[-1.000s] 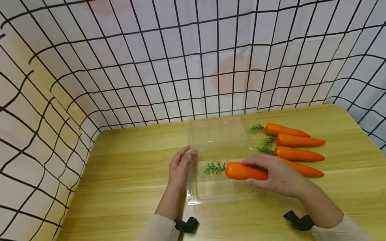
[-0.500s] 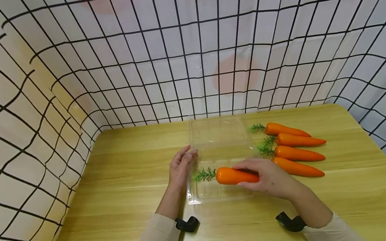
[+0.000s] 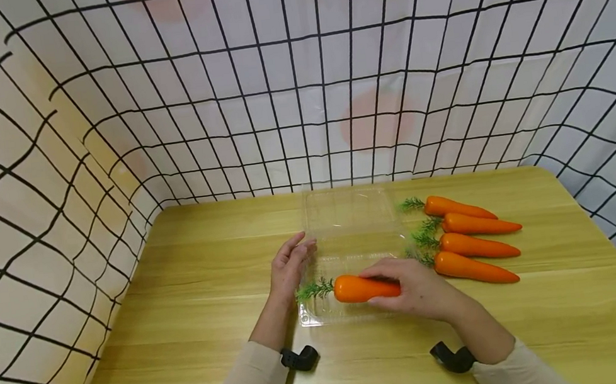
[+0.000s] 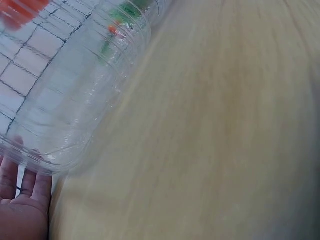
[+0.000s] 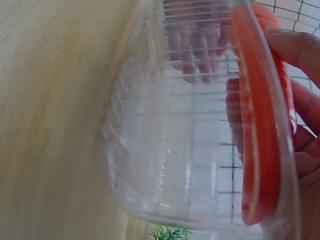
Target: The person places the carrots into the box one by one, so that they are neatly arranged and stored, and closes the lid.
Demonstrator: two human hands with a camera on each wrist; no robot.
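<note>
My right hand (image 3: 417, 290) grips an orange carrot (image 3: 351, 289) by its narrower part, over the lower tray of a clear plastic clamshell box (image 3: 311, 318). Its green leafy top (image 3: 316, 289) points left, across the box's left rim. In the right wrist view, the carrot (image 5: 260, 130) shows partly through the clear wall, with thumb and fingers around it. My left hand (image 3: 289, 264) is at the box's left side, its fingers fairly straight. The left wrist view has the left fingertips right at the rim of the box (image 4: 75, 145).
Several more carrots (image 3: 476, 245) lie in a row to the right of the box, leaves toward it. The box's open lid (image 3: 347, 210) lies flat toward the back of the wooden table (image 3: 207, 260). A white cloth with black grid lines (image 3: 306, 78) surrounds the table.
My right hand has moved left and toward me with the carrot, farther over the box's tray. The left hand, the box and the other carrots stay where they were.
</note>
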